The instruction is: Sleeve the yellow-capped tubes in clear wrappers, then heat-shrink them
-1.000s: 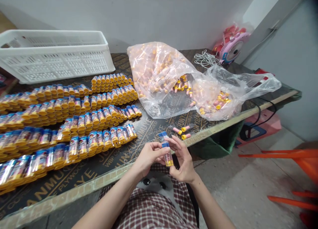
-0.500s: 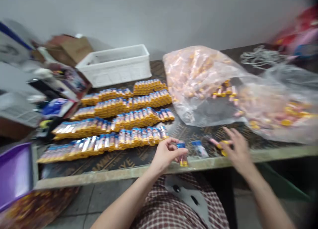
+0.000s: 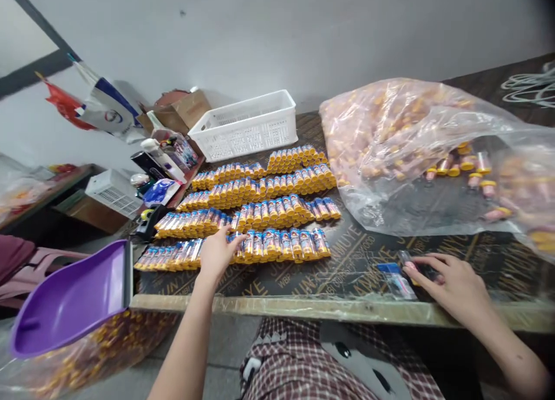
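left hand (image 3: pixel 217 252) has been moved to tube rows (image 3: pixel 271 245); basket (image 3: pixel 255 139) set behind them; small tube (image 3: pixel 404 258) touched by right hand (image 3: pixel 460 288); both grips unclear.

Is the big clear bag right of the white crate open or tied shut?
Open: the bag has its mouth spread loosely, and yellow-capped tubes show uncovered there.

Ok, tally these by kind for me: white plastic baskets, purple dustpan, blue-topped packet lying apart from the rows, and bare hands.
White plastic baskets: 2
Purple dustpan: 1
Blue-topped packet apart from the rows: 1
Bare hands, left hand and right hand: 2
Total: 6
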The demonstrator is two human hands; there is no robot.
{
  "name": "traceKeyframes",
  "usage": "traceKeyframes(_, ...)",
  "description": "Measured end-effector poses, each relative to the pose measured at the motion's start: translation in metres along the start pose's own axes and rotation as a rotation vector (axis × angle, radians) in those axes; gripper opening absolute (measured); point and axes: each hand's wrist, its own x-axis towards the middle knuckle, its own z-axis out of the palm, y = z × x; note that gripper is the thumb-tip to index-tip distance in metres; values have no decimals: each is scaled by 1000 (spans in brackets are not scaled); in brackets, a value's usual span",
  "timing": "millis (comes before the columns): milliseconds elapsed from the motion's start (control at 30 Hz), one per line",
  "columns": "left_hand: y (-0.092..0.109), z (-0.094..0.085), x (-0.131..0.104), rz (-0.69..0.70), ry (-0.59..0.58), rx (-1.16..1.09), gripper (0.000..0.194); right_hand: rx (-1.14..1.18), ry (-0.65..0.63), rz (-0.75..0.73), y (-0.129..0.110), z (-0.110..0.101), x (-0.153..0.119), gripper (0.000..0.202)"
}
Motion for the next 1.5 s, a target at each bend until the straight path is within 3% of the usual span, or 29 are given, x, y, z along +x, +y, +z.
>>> traceKeyframes(67, 14, -4, -7, 1, 111, 18, 52, 17, -59, -46, -5, -4, -3, 54)
traceKeyframes(167, 54, -3, -23, 52, 264, -255, 43, -16, -86, 8, -18, -14, -8, 40)
traceKeyframes(233, 92, 10, -37, 161, 122, -529, 37, 2, -97, 28, -26, -19, -9, 31)
traceKeyframes(300, 134, 37, -53, 331, -190, -699, 30, 119, -84, 66, -30, -21, -8, 25)
traceKeyframes(367, 175, 71, -68, 532, -468, -699, 21, 281, -41, 116, -30, -23, -9, 22)
traceKeyframes(433, 209, 106, -78, 632, -554, -588, 19, 383, 8, 152, -28, -26, -10, 21)
traceKeyframes(533, 238, 142, -83, 620, -518, -376, 26, 479, 75, 186, -23, -30, -12, 20)
traceKeyframes(633, 244, 156, -83, 564, -472, -296, 18, 627, 149, 250, -19, -32, -15, 23)
traceKeyframes(800, 237, 163, -84, 518, -449, -400, 11, 874, 277, 369, -17, -29, -16, 28)
traceKeyframes(967, 235, 165, -83, 503, -454, -490, 7, 1002, 366, 422, -15, -30, -15, 29)
traceKeyframes(1100, 238, 159, -80, 466, -468, -630, 11, 1031, 355, 418, -21, -38, -20, 30)
traceKeyframes(1167, 240, 153, -80, 341, -556, -864, 14, 1001, 346, 394, -31, -46, -29, 27)
traceKeyframes(1267, 240, 142, -81, -9, -771, -1298, 22, 936, 330, 331, -52, -60, -46, 25)
traceKeyframes(1333, 239, 133, -82, -174, -874, -1467, 31, 904, 319, 289, -66, -68, -57, 26)
traceKeyframes(1500, 237, 120, -86, -299, -971, -1597, 38, 847, 364, 246, -87, -76, -76, 25)
